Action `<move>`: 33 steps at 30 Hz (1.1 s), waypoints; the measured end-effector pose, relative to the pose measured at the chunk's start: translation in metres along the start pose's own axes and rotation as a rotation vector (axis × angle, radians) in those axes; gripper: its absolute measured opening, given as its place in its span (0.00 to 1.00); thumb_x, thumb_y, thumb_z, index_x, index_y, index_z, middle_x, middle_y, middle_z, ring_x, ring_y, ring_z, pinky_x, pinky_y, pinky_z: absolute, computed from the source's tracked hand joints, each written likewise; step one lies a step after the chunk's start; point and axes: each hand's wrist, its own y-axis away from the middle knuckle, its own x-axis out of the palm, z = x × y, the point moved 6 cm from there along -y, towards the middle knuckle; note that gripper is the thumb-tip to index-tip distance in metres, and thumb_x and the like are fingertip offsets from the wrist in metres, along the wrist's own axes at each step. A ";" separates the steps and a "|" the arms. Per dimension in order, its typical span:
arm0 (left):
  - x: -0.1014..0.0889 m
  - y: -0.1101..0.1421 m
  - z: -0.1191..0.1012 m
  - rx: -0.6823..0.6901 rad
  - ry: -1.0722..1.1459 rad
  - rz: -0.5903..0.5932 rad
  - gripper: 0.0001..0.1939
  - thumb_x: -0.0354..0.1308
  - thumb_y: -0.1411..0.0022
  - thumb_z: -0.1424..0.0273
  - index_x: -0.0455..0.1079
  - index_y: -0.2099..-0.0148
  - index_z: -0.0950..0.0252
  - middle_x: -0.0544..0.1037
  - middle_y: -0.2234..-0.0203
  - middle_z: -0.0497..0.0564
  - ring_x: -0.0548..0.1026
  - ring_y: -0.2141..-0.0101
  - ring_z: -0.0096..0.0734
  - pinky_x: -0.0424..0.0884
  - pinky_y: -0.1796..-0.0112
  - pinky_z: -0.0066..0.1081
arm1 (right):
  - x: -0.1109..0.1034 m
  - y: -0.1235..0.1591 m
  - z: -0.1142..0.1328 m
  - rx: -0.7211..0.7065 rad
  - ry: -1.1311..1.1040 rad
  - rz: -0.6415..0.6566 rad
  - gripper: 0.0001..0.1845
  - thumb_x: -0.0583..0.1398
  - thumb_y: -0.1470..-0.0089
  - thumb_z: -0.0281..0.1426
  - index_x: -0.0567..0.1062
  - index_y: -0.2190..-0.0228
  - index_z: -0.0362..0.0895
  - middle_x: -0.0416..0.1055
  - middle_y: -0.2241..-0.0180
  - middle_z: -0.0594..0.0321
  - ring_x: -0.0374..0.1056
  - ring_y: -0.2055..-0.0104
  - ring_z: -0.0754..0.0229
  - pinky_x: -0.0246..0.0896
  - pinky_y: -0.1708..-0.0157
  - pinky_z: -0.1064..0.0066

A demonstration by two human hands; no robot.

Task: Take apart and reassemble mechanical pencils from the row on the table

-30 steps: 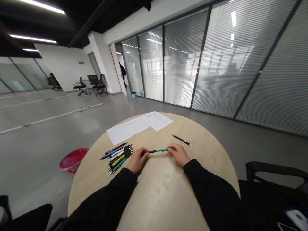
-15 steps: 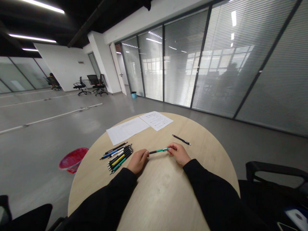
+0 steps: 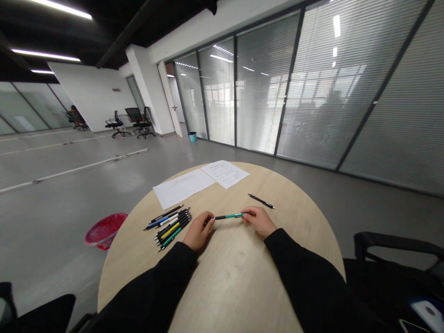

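Observation:
Between my two hands a green and black pen (image 3: 229,216) is held nearly level, a little above the round wooden table (image 3: 236,286). My left hand (image 3: 199,230) pinches its black end. The green end with the clip sits in the fingertips of my right hand (image 3: 259,221). Left of my left hand lies a pile of pens (image 3: 171,226) in black, blue, white, yellow and green, roughly side by side. A single black pen (image 3: 261,201) rests on the table just beyond my right hand.
Two printed paper sheets, one on the left (image 3: 183,187) and one on the right (image 3: 225,174), lie at the table's far side. A red basket (image 3: 106,231) stands on the floor to the left. A black chair (image 3: 395,273) is close on the right.
Both hands keep hold of the green and black pen, which has turned very slightly more level. The pile, the single pen and the sheets look the same.

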 end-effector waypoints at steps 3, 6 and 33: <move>0.000 0.000 0.001 -0.002 -0.001 0.003 0.14 0.46 0.33 0.62 0.67 0.65 0.64 0.72 0.73 0.49 0.69 0.71 0.33 0.63 0.67 0.31 | 0.001 0.001 0.003 -0.006 0.042 0.065 0.13 0.61 0.53 0.33 0.79 0.66 0.39 0.75 0.74 0.60 0.68 0.75 0.62 0.63 0.72 0.70; 0.002 0.000 0.003 -0.021 0.002 0.033 0.18 0.44 0.32 0.60 0.66 0.69 0.64 0.71 0.76 0.48 0.68 0.72 0.32 0.62 0.68 0.30 | 0.000 0.003 0.006 -0.018 0.103 0.090 0.12 0.61 0.54 0.31 0.80 0.67 0.39 0.74 0.76 0.61 0.67 0.75 0.62 0.62 0.72 0.71; 0.004 0.001 0.003 -0.059 0.012 0.046 0.21 0.44 0.31 0.59 0.64 0.73 0.64 0.69 0.80 0.46 0.66 0.76 0.29 0.60 0.72 0.29 | -0.004 0.006 0.012 -0.088 0.331 0.113 0.09 0.60 0.52 0.30 0.79 0.68 0.43 0.74 0.74 0.63 0.67 0.72 0.61 0.58 0.71 0.72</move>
